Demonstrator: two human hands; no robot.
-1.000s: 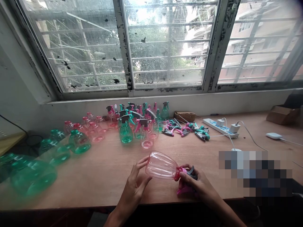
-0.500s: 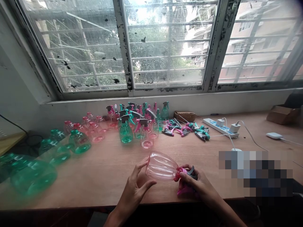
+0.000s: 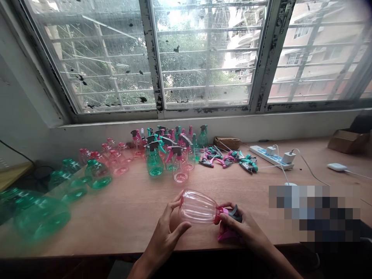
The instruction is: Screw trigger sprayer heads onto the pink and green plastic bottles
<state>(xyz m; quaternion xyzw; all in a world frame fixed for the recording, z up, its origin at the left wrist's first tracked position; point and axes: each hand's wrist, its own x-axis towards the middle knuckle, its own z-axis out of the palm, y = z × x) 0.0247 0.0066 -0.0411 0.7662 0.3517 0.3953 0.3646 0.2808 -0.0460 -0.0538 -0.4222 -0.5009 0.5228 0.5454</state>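
Observation:
A clear pink bottle (image 3: 197,207) lies on its side in my hands above the near edge of the wooden table (image 3: 128,209). My left hand (image 3: 167,232) curls round its wide base, thumb under and fingers behind. My right hand (image 3: 242,228) is closed on the pink and grey trigger sprayer head (image 3: 231,217) at the bottle's neck.
Several finished pink and green spray bottles (image 3: 165,155) stand at the back by the window. Empty green bottles (image 3: 58,190) and pink bottles (image 3: 113,157) lie at the left. Loose sprayer heads (image 3: 229,159), a power strip (image 3: 271,157) and a cardboard box (image 3: 347,141) are to the right.
My left hand has shifted its grip on the bottle's base, the thumb coming further under, and the bottle has turned slightly. My right hand stays on the sprayer head.

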